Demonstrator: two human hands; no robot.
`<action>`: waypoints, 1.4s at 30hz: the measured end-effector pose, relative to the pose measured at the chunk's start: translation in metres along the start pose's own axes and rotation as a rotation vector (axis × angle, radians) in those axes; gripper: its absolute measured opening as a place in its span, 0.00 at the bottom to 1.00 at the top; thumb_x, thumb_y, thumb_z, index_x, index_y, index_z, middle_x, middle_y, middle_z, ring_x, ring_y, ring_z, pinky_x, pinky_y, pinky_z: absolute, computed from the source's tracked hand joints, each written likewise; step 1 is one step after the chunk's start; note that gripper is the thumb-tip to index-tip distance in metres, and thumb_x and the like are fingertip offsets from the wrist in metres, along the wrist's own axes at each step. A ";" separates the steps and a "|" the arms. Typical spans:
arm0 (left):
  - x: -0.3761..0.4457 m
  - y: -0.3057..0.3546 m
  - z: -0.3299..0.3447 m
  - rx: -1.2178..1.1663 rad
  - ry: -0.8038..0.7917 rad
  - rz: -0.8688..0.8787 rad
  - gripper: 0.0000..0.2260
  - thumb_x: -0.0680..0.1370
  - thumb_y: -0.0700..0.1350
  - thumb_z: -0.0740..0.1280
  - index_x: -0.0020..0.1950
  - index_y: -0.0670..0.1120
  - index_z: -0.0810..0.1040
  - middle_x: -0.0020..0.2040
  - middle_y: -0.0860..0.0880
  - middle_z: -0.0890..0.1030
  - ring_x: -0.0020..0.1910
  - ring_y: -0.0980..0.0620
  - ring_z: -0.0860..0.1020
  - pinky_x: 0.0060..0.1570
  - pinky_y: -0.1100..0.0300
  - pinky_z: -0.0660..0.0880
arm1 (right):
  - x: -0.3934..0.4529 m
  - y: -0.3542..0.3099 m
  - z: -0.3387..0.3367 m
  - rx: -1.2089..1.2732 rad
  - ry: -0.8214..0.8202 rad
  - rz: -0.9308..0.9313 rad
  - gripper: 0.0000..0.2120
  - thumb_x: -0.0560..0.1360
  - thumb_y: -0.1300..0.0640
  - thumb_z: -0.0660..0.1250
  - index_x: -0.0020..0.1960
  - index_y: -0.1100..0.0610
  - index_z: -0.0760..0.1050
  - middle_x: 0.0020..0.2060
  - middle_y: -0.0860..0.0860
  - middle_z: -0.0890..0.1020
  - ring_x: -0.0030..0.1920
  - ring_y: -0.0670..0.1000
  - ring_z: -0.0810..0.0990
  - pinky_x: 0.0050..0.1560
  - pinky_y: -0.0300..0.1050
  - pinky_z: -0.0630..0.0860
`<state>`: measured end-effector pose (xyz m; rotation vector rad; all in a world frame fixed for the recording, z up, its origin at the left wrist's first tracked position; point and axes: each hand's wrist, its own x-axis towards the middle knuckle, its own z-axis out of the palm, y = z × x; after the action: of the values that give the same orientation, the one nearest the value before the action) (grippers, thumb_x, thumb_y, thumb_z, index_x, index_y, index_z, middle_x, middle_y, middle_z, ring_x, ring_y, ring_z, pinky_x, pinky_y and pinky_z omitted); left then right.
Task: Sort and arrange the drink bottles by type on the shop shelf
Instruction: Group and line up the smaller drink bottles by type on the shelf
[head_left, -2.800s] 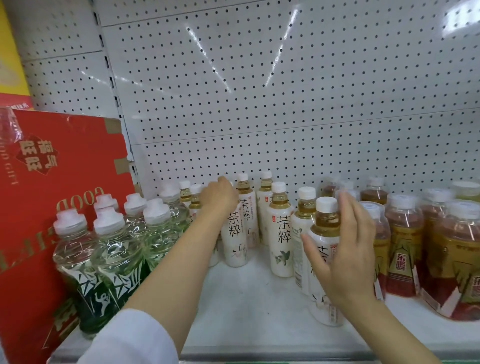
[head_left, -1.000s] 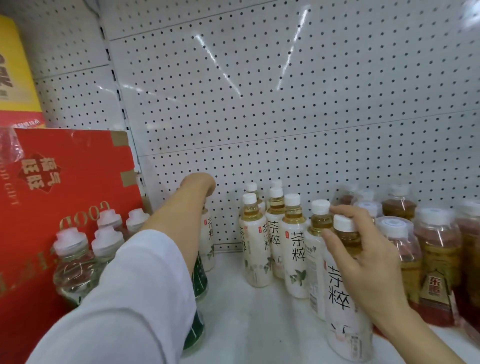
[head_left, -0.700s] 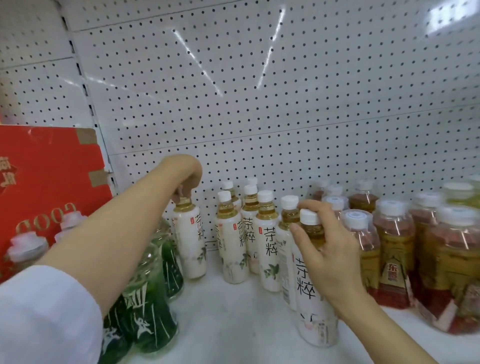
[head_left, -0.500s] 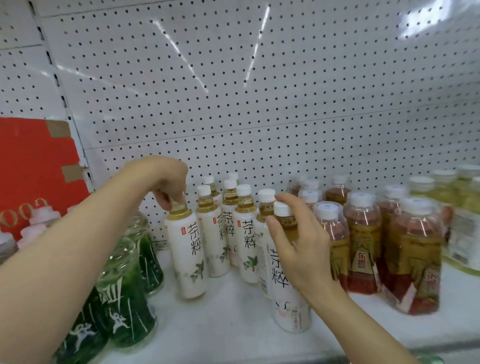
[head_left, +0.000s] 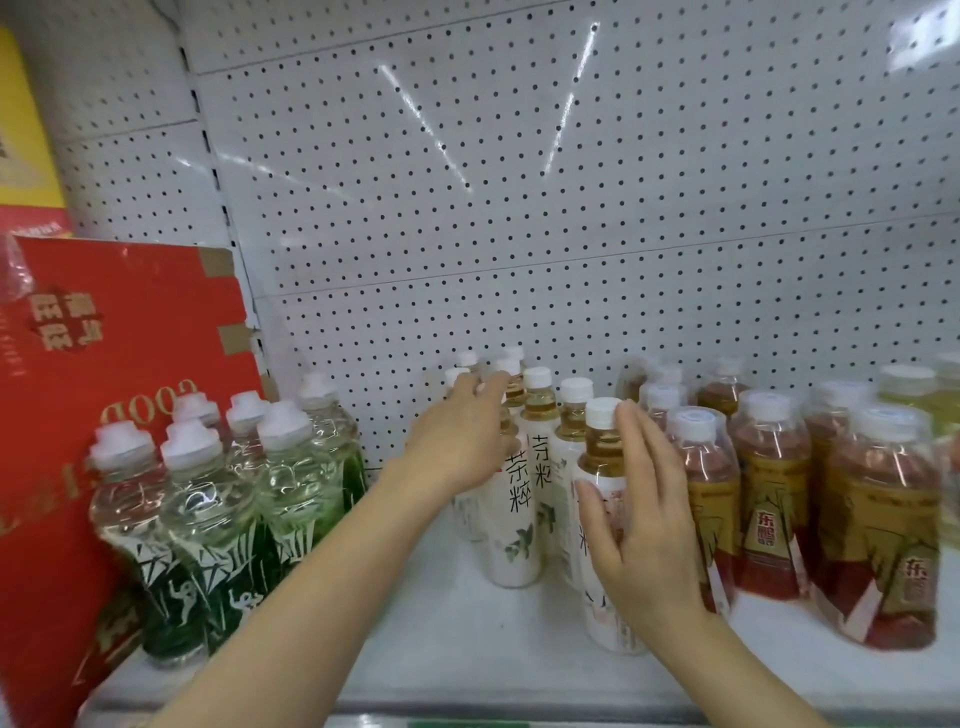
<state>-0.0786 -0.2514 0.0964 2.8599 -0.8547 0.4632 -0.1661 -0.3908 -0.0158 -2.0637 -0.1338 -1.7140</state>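
Both hands, left hand (head_left: 462, 441) and right hand (head_left: 641, 514), lie flat-fingered against the white tea bottles (head_left: 514, 499) mid-shelf, gripping nothing, seemingly squaring that group; next likely closing it toward the green bottles (head_left: 208, 514) at left.

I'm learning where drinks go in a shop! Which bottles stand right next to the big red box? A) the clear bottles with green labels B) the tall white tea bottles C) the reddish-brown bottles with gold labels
A: the clear bottles with green labels stand against the red box at the left, while the white tea bottles are in the middle and the reddish-brown bottles at the right.
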 end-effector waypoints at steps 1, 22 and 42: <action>-0.007 -0.002 0.009 -0.021 0.000 -0.002 0.36 0.79 0.53 0.67 0.80 0.56 0.48 0.76 0.43 0.64 0.61 0.40 0.77 0.54 0.47 0.76 | -0.001 -0.001 -0.001 -0.025 0.002 -0.035 0.29 0.78 0.54 0.62 0.74 0.67 0.62 0.72 0.61 0.66 0.74 0.53 0.63 0.75 0.44 0.59; -0.175 -0.147 0.084 -0.561 0.505 -0.779 0.38 0.76 0.53 0.72 0.79 0.43 0.57 0.77 0.43 0.64 0.74 0.43 0.66 0.70 0.48 0.66 | -0.042 -0.128 0.098 0.460 -0.717 0.402 0.37 0.74 0.46 0.71 0.74 0.38 0.52 0.66 0.38 0.67 0.65 0.39 0.68 0.68 0.43 0.68; -0.134 -0.120 0.092 -0.648 0.037 -0.267 0.43 0.68 0.70 0.69 0.77 0.54 0.58 0.72 0.57 0.71 0.68 0.57 0.72 0.69 0.59 0.69 | -0.053 -0.113 0.067 -0.061 -0.348 0.609 0.31 0.60 0.36 0.73 0.58 0.45 0.68 0.47 0.36 0.74 0.49 0.36 0.74 0.44 0.32 0.70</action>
<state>-0.0948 -0.1008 -0.0373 2.3025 -0.4819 0.1618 -0.1567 -0.2517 -0.0432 -2.1315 0.4056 -1.0026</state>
